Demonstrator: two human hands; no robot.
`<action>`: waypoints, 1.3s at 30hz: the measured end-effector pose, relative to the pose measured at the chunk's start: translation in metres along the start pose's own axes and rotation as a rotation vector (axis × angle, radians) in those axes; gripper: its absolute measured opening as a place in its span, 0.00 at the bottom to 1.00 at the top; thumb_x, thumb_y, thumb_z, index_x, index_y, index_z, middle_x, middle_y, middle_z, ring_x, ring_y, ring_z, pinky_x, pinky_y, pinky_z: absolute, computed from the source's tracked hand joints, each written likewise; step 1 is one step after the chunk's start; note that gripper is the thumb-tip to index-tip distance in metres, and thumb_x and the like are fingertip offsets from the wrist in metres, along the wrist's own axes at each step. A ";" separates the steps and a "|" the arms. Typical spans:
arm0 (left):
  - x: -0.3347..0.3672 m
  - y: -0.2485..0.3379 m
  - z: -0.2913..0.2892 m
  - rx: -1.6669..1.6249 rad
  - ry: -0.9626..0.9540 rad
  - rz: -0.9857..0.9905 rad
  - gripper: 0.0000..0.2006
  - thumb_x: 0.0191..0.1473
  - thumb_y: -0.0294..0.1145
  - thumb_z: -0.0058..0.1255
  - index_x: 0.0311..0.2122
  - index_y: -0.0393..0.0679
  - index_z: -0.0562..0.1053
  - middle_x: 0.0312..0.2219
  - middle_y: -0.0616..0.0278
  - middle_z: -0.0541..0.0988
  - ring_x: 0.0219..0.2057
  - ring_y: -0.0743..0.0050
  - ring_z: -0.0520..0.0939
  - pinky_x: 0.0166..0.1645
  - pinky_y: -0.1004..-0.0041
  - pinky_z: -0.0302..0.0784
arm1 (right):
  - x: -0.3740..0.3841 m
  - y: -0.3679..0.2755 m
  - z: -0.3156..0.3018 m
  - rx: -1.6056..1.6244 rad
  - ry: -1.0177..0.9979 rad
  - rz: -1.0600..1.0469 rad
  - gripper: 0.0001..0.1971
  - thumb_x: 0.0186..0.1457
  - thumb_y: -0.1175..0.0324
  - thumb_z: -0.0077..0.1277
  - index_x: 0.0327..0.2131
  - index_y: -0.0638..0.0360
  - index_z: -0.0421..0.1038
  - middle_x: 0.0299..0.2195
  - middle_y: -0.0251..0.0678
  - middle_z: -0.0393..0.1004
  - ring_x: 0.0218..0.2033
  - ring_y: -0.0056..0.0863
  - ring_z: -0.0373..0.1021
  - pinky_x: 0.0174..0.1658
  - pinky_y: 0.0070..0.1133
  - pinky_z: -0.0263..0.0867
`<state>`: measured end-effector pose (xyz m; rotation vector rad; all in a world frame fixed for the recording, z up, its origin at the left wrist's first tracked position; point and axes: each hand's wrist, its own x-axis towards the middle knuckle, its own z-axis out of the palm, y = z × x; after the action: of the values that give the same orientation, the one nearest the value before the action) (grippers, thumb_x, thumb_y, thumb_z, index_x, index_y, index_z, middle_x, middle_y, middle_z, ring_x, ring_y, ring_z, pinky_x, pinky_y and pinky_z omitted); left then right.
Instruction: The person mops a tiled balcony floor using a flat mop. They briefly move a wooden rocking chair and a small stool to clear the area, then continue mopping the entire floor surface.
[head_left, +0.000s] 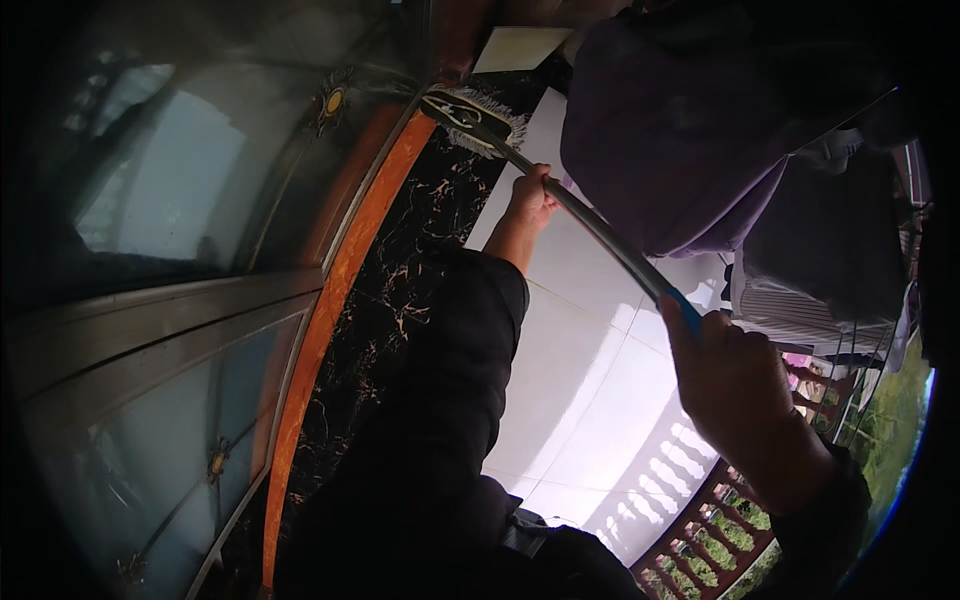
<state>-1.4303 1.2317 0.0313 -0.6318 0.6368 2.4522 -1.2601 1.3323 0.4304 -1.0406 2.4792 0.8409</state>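
A mop with a long metal pole runs slantwise across the view from lower right to upper left. Its flat head, edged with pale fringe, lies on the dark marbled floor strip beside the door frame. My left hand is closed around the pole partway down, arm stretched forward. Nearer to me, my right hand grips the blue handle end. The fingers of that hand are partly hidden by its back.
Glass doors with an orange-brown frame stand on the left. Dark purple cloth hangs at upper right, near a wire rack. Pale floor tiles reach a brown balustrade. A pale flat panel is at the far end.
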 end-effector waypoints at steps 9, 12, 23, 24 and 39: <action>-0.111 -0.019 -0.013 -0.095 0.037 0.065 0.20 0.58 0.36 0.46 0.15 0.54 0.57 0.09 0.71 0.58 0.11 0.77 0.57 0.21 0.71 0.56 | -0.067 -0.035 -0.045 -0.092 0.041 -0.083 0.21 0.58 0.71 0.52 0.56 0.61 0.68 0.19 0.35 0.66 0.16 0.16 0.66 0.18 0.15 0.64; -0.153 -0.046 -0.013 -0.111 0.027 -0.002 0.21 0.58 0.36 0.45 0.15 0.54 0.56 0.09 0.71 0.57 0.10 0.77 0.56 0.20 0.71 0.55 | -0.096 -0.067 -0.074 -0.133 -0.038 -0.075 0.21 0.58 0.72 0.52 0.56 0.61 0.67 0.19 0.34 0.65 0.16 0.16 0.65 0.18 0.15 0.63; -0.356 -0.098 -0.118 -0.136 -0.011 0.046 0.22 0.60 0.38 0.46 0.14 0.54 0.56 0.10 0.71 0.58 0.09 0.77 0.55 0.22 0.71 0.55 | -0.199 -0.197 -0.106 -0.093 0.082 -0.213 0.20 0.60 0.71 0.51 0.56 0.64 0.66 0.15 0.31 0.62 0.13 0.13 0.60 0.14 0.13 0.57; -0.379 -0.106 -0.122 -0.104 0.031 0.037 0.22 0.60 0.39 0.46 0.14 0.54 0.56 0.10 0.71 0.59 0.09 0.77 0.55 0.22 0.71 0.55 | -0.212 -0.210 -0.106 -0.077 0.062 -0.223 0.21 0.60 0.71 0.51 0.56 0.64 0.66 0.15 0.31 0.63 0.13 0.13 0.60 0.14 0.13 0.58; -0.602 -0.181 -0.251 -0.225 0.314 -0.292 0.12 0.52 0.37 0.47 0.30 0.39 0.74 0.22 0.62 0.77 0.21 0.67 0.73 0.36 0.69 0.70 | -0.279 -0.285 -0.043 0.131 0.017 -0.235 0.23 0.58 0.69 0.54 0.58 0.45 0.65 0.21 0.27 0.65 0.17 0.17 0.65 0.19 0.17 0.61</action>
<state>-0.7952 1.0102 0.1099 -1.1306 0.3529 2.1832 -0.8652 1.2955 0.4894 -1.2640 2.3306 0.5929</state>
